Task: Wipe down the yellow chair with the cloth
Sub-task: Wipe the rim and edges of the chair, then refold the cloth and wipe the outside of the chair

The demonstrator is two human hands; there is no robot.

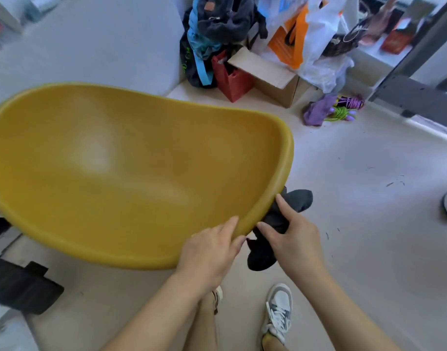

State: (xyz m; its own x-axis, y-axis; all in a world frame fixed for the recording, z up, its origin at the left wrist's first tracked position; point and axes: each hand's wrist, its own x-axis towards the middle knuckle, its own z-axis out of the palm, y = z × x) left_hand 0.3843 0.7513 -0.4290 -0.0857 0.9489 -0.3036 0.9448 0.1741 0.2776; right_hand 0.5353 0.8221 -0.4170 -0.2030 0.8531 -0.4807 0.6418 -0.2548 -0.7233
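Observation:
The yellow chair [131, 171] fills the left and middle of the view, its moulded seat shell facing up at me. My left hand [209, 249] grips the shell's near right rim, thumb on top. Just to the right, my right hand [291, 239] presses a dark grey cloth [275, 221] against the outside of the rim. Part of the cloth hangs below the hand and part sticks out behind the rim. The chair's legs are hidden under the shell.
Bags, a red box [230, 79] and a cardboard box [273, 77] are piled at the back. A purple cloth and cords [329, 111] lie on the floor at right. Black objects [19, 285] sit at lower left. My shoes [278, 312] stand below.

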